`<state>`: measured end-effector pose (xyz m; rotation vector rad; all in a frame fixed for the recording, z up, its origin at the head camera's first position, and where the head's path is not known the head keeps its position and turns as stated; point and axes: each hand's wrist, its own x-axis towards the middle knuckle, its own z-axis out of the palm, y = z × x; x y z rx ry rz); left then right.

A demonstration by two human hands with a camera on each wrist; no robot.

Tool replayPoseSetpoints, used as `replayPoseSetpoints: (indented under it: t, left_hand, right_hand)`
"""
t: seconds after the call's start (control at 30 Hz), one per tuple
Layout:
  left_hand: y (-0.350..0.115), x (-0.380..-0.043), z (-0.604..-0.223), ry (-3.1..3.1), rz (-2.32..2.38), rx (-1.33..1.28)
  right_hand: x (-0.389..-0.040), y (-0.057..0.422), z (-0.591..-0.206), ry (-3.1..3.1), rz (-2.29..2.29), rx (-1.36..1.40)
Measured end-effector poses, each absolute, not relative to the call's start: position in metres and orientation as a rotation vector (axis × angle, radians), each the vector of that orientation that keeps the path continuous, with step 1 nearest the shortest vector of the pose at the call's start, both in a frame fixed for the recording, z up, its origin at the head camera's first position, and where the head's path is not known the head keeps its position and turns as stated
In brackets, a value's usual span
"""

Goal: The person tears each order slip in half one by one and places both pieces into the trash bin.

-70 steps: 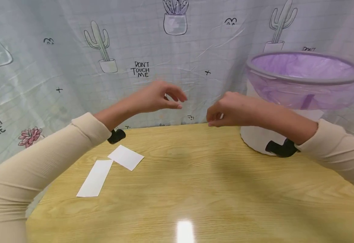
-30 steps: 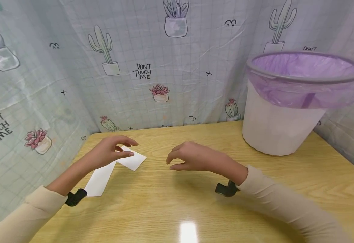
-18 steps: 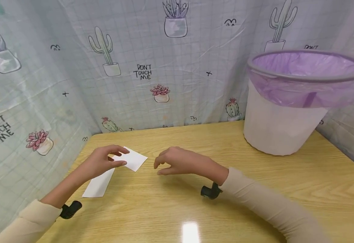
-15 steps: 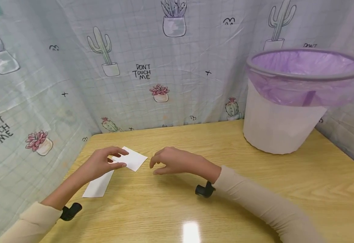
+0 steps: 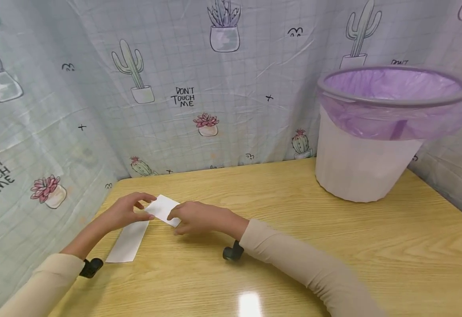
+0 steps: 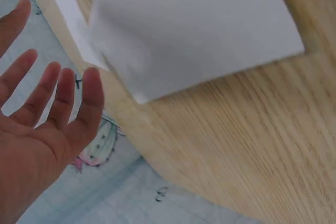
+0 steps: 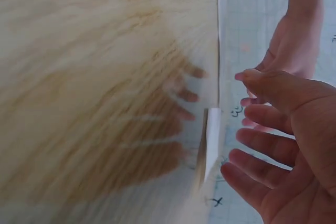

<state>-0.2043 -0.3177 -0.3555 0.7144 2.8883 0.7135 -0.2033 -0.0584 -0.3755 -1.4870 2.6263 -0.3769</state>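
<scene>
Head view: bright, diffuse light covers the worktop (image 5: pixel 294 273), with a white glare patch (image 5: pixel 249 304) toward its near edge and soft shadows beneath the right hand (image 5: pixel 197 218). Left wrist view: duller and greyish, the white paper (image 6: pixel 194 30) softly focused. Right wrist view: hazy and blurred, the glossy worktop mirroring fingers beside its paper-lined edge.

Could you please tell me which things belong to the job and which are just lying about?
Likely in the job:
shorter white paper sheet, between left hand and right hand
long white paper sheet, beside left hand

Apparently just about:
white round bin with purple plastic liner, standing apart
grey cactus-print curtain
</scene>
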Motion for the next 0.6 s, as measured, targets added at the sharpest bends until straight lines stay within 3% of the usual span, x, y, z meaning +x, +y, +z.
replayPoseSetpoints:
  t: [0.27,0.6]
  left_hand:
    - [-0.323,-0.210,-0.369,2.646,0.860,0.513]
    - [-0.278,-0.205,-0.378,2.657,0.788,0.590]
  right_hand:
    - [-0.208,-0.083,-0.385,2.640,-0.268,-1.369]
    - [-0.215,-0.050,-0.380,2.746,-0.189,-1.256]
